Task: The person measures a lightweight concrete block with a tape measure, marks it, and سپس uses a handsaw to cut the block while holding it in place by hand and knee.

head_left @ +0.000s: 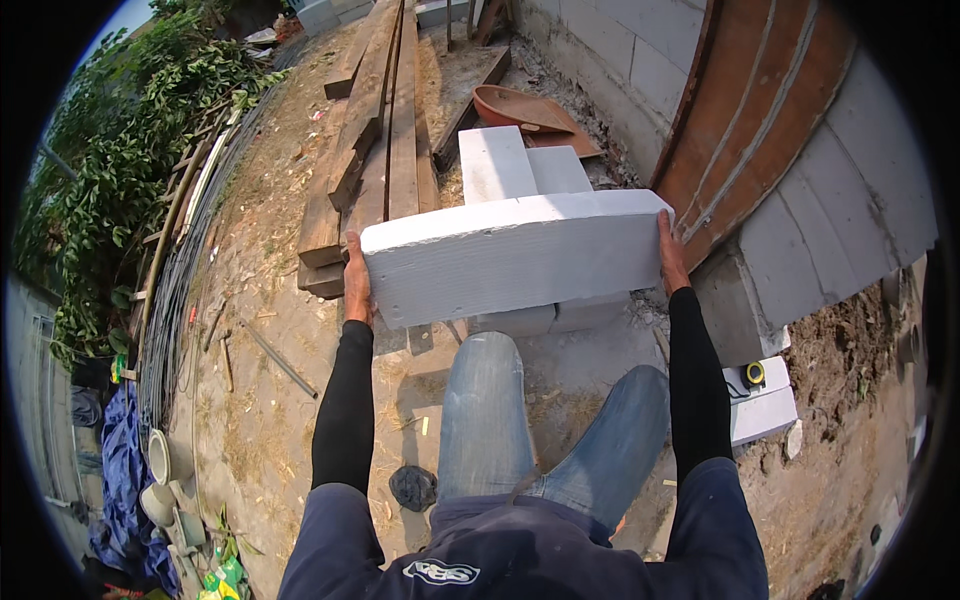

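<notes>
A long white aerated concrete block [515,258] is held up in front of my knees, its broad face toward me. My left hand [357,280] presses against its left end and my right hand [671,255] against its right end, so both are closed on it. Behind the held block, more white blocks [497,165] are stacked on the ground. Lower grey-white blocks [515,320] show beneath it, partly hidden by it.
Thick wooden beams [375,140] lie stacked ahead on the left. A block wall [640,60] with a brown board [760,110] rises on the right. A reddish-brown basin [520,108] sits beyond the stack. A yellow tape measure [753,374] rests on blocks at right. Long rods [190,240] lie left.
</notes>
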Demonstrator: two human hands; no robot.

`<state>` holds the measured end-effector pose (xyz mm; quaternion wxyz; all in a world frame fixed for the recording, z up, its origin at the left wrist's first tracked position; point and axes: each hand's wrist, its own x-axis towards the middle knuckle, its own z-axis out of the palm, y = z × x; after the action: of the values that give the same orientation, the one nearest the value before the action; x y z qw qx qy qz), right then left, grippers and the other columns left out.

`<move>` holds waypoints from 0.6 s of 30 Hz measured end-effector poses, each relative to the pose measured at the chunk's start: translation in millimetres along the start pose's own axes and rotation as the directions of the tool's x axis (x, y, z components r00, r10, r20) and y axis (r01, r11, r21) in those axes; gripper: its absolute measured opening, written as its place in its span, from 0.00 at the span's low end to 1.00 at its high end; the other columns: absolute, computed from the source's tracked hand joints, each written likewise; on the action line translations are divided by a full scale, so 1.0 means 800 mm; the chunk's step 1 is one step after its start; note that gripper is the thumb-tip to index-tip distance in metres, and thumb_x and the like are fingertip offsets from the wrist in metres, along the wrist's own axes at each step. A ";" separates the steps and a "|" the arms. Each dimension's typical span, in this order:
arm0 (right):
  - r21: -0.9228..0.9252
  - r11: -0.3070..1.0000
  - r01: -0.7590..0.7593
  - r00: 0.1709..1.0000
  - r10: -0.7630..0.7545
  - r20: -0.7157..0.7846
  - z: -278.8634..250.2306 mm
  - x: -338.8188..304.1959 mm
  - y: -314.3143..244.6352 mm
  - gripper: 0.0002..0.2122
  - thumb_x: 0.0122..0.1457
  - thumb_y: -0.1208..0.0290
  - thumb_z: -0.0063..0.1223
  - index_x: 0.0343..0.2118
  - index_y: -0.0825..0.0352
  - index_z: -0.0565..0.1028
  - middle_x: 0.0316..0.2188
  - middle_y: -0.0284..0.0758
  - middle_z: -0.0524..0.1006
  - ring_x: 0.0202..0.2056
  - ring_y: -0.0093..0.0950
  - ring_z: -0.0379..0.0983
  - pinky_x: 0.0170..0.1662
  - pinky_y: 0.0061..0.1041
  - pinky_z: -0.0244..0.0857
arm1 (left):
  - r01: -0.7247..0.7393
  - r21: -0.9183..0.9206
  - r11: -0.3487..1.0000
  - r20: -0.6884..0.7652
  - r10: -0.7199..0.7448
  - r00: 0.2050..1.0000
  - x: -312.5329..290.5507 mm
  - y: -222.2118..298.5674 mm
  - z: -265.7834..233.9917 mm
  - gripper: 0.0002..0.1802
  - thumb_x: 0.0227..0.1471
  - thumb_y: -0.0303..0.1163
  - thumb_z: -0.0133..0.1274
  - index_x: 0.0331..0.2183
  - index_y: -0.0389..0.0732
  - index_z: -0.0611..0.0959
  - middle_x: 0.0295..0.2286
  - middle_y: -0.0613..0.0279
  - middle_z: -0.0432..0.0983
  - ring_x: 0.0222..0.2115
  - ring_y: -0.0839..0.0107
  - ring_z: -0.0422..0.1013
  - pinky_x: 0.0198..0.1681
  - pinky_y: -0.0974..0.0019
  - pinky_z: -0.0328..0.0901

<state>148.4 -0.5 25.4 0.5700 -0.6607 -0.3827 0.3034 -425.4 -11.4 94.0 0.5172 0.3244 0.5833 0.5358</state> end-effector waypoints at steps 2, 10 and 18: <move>0.062 0.997 0.042 0.999 -0.042 0.013 0.004 -0.021 0.030 0.45 0.62 0.34 0.50 0.66 0.75 0.65 0.60 0.50 0.72 0.62 0.40 0.68 0.65 0.37 0.59 | -0.157 0.120 0.980 -0.003 0.158 0.987 -0.008 -0.039 -0.015 0.60 0.52 0.79 0.47 0.61 0.30 0.73 0.52 0.49 0.75 0.54 0.60 0.71 0.59 0.59 0.62; -0.237 0.967 -0.091 0.949 0.012 -0.314 0.028 -0.020 0.029 0.45 0.54 0.25 0.50 0.59 0.66 0.76 0.52 0.54 0.79 0.56 0.52 0.73 0.60 0.46 0.64 | -0.160 0.417 0.895 -0.064 0.205 0.977 -0.017 -0.063 0.006 0.58 0.50 0.77 0.54 0.58 0.29 0.73 0.50 0.50 0.76 0.48 0.62 0.73 0.54 0.59 0.66; -0.405 0.876 -0.263 0.937 0.132 -0.323 -0.003 -0.038 0.015 0.42 0.49 0.26 0.56 0.52 0.64 0.82 0.50 0.50 0.81 0.53 0.50 0.76 0.55 0.49 0.69 | 0.071 0.463 0.884 -0.131 -0.011 0.991 -0.055 -0.083 0.025 0.60 0.51 0.78 0.51 0.59 0.27 0.74 0.54 0.44 0.74 0.53 0.59 0.72 0.58 0.56 0.64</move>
<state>136.3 -28.1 13.0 0.4197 -0.8453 -0.2851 0.1673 -383.3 -61.0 44.1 0.3978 0.3924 0.7329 0.3881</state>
